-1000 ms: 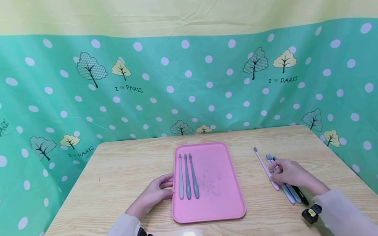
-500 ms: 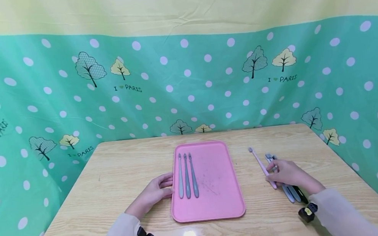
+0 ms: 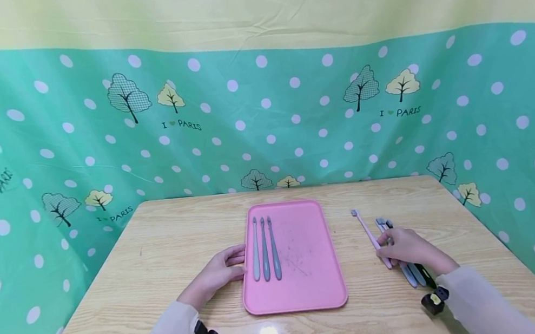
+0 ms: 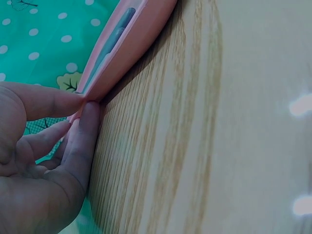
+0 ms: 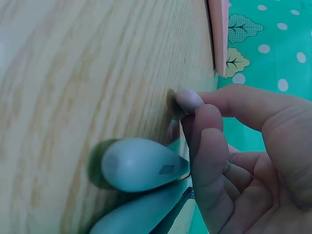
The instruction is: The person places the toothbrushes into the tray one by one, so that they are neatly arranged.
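In the head view my left hand (image 3: 221, 272) is at the left edge of a pink tray (image 3: 309, 288). The left wrist view shows its thumb and fingertips (image 4: 90, 111) gripping the tray's rim (image 4: 124, 66). Three grey-blue toothbrushes (image 3: 264, 251) lie side by side on the tray's left half. To the right of the tray, my right hand (image 3: 405, 245) pinches a pale pink toothbrush (image 3: 364, 227) by its handle, bristle head pointing away; its rounded handle end (image 5: 189, 101) shows close over the table in the right wrist view. Beneath that hand lie several more toothbrushes (image 3: 420, 275), partly hidden.
The wooden table (image 3: 185, 224) carries everything. A green dotted curtain (image 3: 267, 118) hangs behind it and along both sides. Light-blue toothbrush handles (image 5: 141, 165) lie close beside the right fingers.
The right hand has shifted the pink toothbrush a little to the left, away from the other toothbrushes, and is almost still over the last half second. The left hand and tray have not moved.
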`<state>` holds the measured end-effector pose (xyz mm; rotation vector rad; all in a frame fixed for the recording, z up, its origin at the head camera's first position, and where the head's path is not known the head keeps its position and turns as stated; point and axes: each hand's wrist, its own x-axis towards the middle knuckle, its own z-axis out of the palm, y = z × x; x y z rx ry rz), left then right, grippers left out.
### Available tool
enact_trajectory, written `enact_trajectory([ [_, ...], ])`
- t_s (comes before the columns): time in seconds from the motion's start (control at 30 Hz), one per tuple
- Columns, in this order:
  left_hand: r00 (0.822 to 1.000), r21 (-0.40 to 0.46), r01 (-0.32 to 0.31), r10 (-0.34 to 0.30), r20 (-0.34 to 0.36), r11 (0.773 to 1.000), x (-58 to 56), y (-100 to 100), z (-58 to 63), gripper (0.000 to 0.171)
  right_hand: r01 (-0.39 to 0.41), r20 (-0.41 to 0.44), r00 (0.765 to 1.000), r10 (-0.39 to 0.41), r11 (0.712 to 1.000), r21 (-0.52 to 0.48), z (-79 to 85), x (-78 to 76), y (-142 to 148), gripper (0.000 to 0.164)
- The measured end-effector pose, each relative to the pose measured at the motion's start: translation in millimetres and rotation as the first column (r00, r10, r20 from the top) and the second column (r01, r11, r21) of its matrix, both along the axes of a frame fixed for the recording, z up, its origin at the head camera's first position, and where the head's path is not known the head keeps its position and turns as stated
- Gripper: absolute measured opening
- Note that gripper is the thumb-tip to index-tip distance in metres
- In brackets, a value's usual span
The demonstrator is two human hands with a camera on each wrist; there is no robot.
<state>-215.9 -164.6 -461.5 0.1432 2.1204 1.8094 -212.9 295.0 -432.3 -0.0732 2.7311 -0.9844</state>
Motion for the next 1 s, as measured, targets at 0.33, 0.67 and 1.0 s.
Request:
enact_trajectory([
  [0.33, 1.000, 0.011, -0.002, 0.002, -0.005, 1.000, 1.5, -0.7, 0.3, 0.065, 0.015, 0.000, 1.000, -0.015, 0.998, -0.063, 0.5, 0.6, -3.3, 0.031],
  [0.67, 1.000, 0.004, 0.006, -0.006, -0.006, 1.000, -0.4, -0.6, -2.6, 0.064, -0.043, 0.055, 0.997, 0.058, 0.971, -0.236, 7.0, 1.1, -13.3, 0.039],
  [1.0, 1.000, 0.008, 0.008, -0.008, -0.004, 1.000, -0.2, -1.3, -2.1, 0.064, -0.102, 0.106, 0.982, 0.155, 0.913, -0.394, 5.7, -5.2, -31.0, 0.052],
])
